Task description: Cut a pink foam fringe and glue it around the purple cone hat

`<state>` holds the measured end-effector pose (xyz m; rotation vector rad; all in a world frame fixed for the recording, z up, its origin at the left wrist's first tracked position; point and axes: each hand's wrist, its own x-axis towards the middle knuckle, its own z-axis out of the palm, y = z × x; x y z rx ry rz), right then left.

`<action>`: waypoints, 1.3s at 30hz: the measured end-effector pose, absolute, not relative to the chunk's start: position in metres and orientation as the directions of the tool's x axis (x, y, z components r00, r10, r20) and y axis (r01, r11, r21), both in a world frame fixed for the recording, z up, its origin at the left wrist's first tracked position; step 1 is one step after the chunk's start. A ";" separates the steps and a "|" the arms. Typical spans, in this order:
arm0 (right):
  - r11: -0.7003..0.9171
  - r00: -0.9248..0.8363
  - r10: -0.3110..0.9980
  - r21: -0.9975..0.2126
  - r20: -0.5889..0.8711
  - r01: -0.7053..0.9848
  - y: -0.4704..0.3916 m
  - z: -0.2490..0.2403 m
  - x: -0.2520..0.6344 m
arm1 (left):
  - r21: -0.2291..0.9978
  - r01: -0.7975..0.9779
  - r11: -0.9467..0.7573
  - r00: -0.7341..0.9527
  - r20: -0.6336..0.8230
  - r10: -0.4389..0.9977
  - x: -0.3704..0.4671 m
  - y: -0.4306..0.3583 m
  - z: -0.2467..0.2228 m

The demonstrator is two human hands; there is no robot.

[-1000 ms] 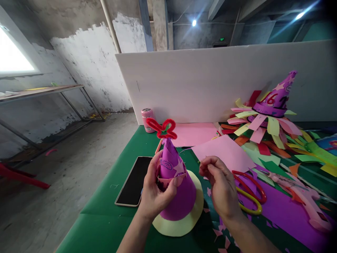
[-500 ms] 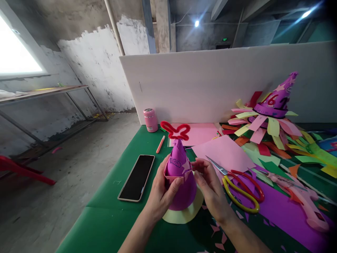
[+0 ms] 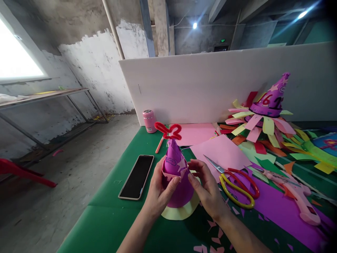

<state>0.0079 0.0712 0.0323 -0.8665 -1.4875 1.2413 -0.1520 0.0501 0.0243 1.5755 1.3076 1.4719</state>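
Note:
A purple paper cone hat (image 3: 181,195) stands upright on a pale yellow round brim (image 3: 176,213), with a red fuzzy bow-shaped wire (image 3: 168,131) at its tip. A pink paper strip (image 3: 171,176) with a cut edge wraps around the cone, below a drawn-on patch and a pink star (image 3: 182,163). My left hand (image 3: 157,189) is closed around the cone's left side, its thumb pressing the strip at the front. At the right side, the thumb and fingertips of my right hand (image 3: 206,188) close on the strip's edge. The back of the cone is hidden.
Left of the hat lies a phone (image 3: 136,177); behind are an orange pen (image 3: 159,144) and a pink jar (image 3: 149,121). Scissors (image 3: 235,188), a pink glue gun (image 3: 295,193) and paper scraps (image 3: 216,240) lie right. A decorated hat (image 3: 271,102) stands before a white board (image 3: 197,88).
The hat and both hands have shifted slightly left, and the bow now overlaps the pen. The surroundings also shift a little as the camera moves. Both hands keep nearly the same hold.

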 end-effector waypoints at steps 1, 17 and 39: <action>0.236 -0.270 0.931 -0.970 0.244 -0.061 0.071 0.033 0.007 | 0.910 0.246 -0.334 -0.114 0.369 0.922 -0.151 0.051 0.025; 0.348 -0.208 0.918 -0.937 0.338 0.015 0.077 0.038 -0.006 | 0.898 0.328 -0.294 -0.239 0.380 0.894 -0.145 0.053 0.037; 0.364 -0.030 0.932 -0.929 0.362 0.064 0.076 0.033 -0.024 | 0.882 0.300 -0.363 -0.219 0.434 0.874 -0.145 0.057 0.036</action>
